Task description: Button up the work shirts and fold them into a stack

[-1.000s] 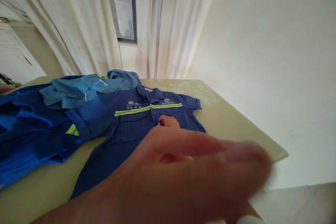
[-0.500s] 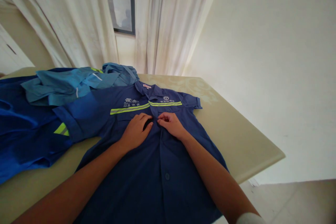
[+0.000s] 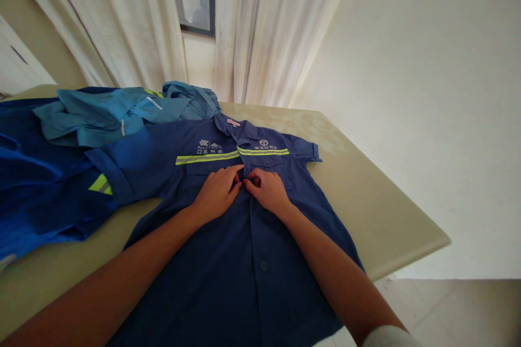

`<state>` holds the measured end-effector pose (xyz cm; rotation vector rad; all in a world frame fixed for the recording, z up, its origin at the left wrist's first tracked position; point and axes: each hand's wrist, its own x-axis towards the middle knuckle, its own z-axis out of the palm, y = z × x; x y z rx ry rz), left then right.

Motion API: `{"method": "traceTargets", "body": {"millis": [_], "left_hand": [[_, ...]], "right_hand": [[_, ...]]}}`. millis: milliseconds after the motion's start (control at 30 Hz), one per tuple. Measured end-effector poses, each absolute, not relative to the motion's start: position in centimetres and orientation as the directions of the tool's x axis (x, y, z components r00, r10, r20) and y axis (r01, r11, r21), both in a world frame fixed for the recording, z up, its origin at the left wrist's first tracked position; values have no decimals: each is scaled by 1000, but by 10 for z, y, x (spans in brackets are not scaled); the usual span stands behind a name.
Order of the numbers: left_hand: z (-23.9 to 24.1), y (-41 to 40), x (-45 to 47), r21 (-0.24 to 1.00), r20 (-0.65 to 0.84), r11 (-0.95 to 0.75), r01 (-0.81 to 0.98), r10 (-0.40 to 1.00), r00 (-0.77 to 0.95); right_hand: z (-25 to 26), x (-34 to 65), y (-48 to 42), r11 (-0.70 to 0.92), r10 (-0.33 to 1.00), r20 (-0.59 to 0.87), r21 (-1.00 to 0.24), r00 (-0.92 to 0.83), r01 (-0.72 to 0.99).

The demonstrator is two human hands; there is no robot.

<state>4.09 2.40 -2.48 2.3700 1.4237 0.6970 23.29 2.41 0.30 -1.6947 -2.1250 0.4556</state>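
The left hand (image 3: 217, 193), raised nearer a second ago, now joins the right hand (image 3: 270, 191) on the navy work shirt (image 3: 220, 260). Both pinch its front placket (image 3: 258, 241).

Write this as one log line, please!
left hand: at placket | right hand: at placket | navy shirt: front up, on table | light-blue garment: crumpled

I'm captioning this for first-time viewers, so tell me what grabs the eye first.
A dark blue shirt spread across the table, with yellow-green reflective stripes over its chest. At its front, the left hand and right hand come close together. At picture left, a light-blue garment lies against brighter blue cloth.
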Motion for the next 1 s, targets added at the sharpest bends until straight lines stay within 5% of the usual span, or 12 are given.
{"method": "traceTargets", "body": {"millis": [233, 567, 1000], "left_hand": [[-20, 22, 42, 460, 259, -484, 744, 875, 409], [-20, 21, 44, 472, 262, -444, 761, 896, 360], [-19, 19, 44, 460, 286, -457, 761, 888, 360]], "right_hand": [[5, 241, 30, 291, 951, 56, -503, -305, 814], [-5, 233, 31, 169, 985, 84, -608, -149, 775], [-9, 231, 30, 254, 967, 180, -706, -180, 661]]}}
